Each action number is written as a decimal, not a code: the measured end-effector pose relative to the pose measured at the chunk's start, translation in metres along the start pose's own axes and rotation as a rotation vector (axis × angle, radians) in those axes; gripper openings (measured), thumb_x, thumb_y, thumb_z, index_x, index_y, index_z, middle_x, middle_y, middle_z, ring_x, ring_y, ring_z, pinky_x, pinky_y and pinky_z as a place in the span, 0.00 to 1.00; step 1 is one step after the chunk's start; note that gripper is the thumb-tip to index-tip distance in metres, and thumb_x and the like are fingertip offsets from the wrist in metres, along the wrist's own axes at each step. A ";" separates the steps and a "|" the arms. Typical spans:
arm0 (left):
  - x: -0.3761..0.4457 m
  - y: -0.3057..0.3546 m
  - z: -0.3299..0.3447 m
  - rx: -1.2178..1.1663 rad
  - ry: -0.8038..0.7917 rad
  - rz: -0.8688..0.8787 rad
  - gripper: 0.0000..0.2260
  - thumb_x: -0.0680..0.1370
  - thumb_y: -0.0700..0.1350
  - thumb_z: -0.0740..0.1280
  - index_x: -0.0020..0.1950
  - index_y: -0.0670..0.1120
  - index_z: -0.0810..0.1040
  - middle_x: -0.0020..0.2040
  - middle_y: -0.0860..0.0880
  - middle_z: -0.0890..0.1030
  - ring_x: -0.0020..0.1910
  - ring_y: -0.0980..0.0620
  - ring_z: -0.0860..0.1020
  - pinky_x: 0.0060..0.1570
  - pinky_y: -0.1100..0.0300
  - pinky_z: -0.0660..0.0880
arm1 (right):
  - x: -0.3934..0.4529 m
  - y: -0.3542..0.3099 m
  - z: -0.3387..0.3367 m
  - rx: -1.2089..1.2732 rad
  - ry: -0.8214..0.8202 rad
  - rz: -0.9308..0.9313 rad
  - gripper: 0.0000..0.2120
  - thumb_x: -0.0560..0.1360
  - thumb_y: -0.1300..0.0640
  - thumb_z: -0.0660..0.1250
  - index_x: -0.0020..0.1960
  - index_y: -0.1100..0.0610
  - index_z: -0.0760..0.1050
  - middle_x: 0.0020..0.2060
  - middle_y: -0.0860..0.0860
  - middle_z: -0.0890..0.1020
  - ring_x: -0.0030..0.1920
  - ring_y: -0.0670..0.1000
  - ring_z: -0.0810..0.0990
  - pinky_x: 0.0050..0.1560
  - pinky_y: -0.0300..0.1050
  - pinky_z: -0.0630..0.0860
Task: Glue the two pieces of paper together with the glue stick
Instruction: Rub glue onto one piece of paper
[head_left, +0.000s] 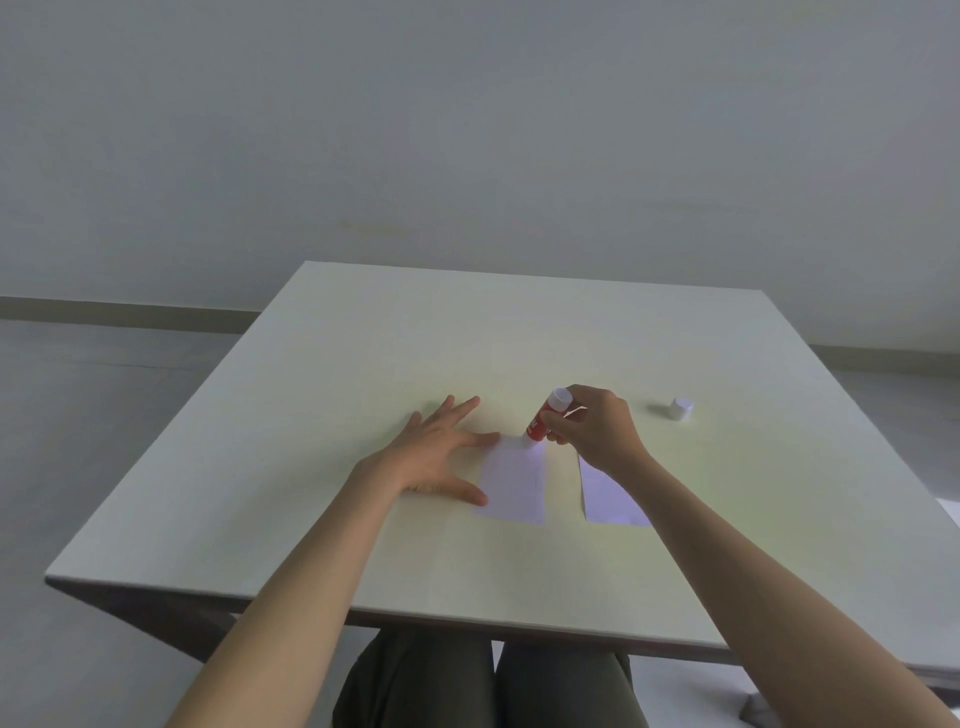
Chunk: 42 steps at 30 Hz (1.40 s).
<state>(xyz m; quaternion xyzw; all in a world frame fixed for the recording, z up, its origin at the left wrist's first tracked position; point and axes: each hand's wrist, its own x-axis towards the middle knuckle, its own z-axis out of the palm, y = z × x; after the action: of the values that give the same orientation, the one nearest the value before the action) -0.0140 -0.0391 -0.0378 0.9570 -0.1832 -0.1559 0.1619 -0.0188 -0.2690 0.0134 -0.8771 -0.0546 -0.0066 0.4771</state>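
Observation:
Two white paper pieces lie side by side on the table. My left hand (441, 454) lies flat with spread fingers, its thumb and index finger touching the left edge of the left paper (513, 480). My right hand (597, 426) grips a red glue stick (543, 418) with a white end, tilted, its lower tip touching the far right corner of the left paper. The right paper (608, 499) is partly covered by my right wrist. The glue stick's white cap (681, 408) stands alone on the table to the right.
The pale square table (363, 374) stands before a plain wall, its near edge above my knees (488, 686). Grey floor shows on the left and right.

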 end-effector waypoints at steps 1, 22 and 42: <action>0.000 0.000 0.000 0.001 0.001 -0.001 0.40 0.63 0.66 0.72 0.72 0.66 0.59 0.78 0.56 0.41 0.77 0.50 0.37 0.72 0.40 0.39 | 0.000 0.000 -0.002 -0.005 0.001 0.002 0.06 0.70 0.61 0.67 0.39 0.61 0.81 0.36 0.55 0.86 0.30 0.47 0.80 0.41 0.47 0.80; -0.004 0.001 0.003 -0.011 0.013 -0.039 0.40 0.63 0.66 0.71 0.73 0.64 0.59 0.79 0.55 0.42 0.77 0.52 0.39 0.74 0.44 0.39 | -0.015 -0.006 0.015 -0.183 0.021 -0.130 0.04 0.71 0.62 0.66 0.40 0.62 0.77 0.37 0.54 0.85 0.38 0.55 0.82 0.34 0.39 0.69; -0.006 0.002 0.002 -0.043 0.004 -0.062 0.41 0.64 0.66 0.71 0.74 0.64 0.57 0.79 0.55 0.43 0.77 0.54 0.37 0.74 0.48 0.35 | -0.058 -0.008 0.015 -0.244 -0.027 -0.169 0.04 0.68 0.63 0.68 0.35 0.60 0.75 0.31 0.51 0.76 0.33 0.50 0.71 0.35 0.30 0.67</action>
<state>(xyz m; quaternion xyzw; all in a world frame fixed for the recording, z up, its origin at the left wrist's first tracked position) -0.0206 -0.0391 -0.0374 0.9588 -0.1496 -0.1630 0.1781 -0.0783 -0.2569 0.0085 -0.9209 -0.1333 -0.0414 0.3640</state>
